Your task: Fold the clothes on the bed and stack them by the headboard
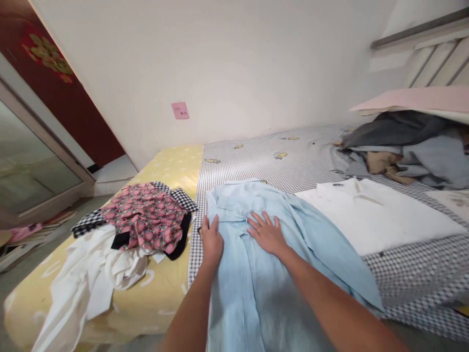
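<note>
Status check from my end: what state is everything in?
Light-blue collared shirt: spread out, slightly wrinkled
Left grip: open, at the shirt's edge
Right grip: open, flat on the shirt
White collared shirt: lying flat
Pink floral garment: bunched up
Other white garment: crumpled
Grey clothes: heaped
Pink note: stuck to wall

The shirt (236,278) is pale blue, the top (395,215) plain white. Pink flowers cover the blouse (146,215), which has black edging. The yellow sheet (178,164) carries white marks; the checked sheet (249,159) is black and white with yellow fruit motifs.
</note>
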`<action>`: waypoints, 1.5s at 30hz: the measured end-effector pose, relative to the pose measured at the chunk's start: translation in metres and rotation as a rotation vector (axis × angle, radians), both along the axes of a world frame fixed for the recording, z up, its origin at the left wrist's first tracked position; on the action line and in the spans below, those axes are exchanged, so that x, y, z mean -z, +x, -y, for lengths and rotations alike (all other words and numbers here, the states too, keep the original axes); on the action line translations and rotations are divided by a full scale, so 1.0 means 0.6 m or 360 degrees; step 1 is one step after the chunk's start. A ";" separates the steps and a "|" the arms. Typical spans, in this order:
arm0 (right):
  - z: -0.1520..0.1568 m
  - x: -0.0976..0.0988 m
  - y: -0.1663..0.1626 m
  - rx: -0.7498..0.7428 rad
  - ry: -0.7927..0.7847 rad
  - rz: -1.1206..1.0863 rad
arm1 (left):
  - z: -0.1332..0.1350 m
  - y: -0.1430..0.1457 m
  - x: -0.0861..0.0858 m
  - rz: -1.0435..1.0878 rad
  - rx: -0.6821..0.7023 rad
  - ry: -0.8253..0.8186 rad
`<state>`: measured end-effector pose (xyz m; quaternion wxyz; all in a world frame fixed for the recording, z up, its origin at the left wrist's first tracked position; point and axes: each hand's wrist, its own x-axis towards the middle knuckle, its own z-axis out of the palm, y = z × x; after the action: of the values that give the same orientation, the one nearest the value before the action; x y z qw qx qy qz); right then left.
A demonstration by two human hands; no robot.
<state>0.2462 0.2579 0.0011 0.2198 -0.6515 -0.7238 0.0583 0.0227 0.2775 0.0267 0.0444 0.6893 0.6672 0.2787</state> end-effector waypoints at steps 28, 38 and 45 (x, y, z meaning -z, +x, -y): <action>0.471 0.059 0.130 0.1351 -0.0144 -0.2121 | 0.323 0.061 0.090 -0.0666 0.0623 0.0361; 0.470 0.014 0.068 0.0609 -0.0097 -0.2594 | 0.316 0.052 0.110 -0.0642 0.0695 0.0501; 0.467 -0.014 0.079 0.0382 -0.0599 -0.2856 | 0.309 0.047 0.114 -0.0566 0.0863 0.0568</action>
<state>0.2938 -0.0226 0.0096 0.5932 -0.4579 -0.1886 0.6347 0.0508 0.0919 -0.0414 -0.1211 0.8757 0.3983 0.2446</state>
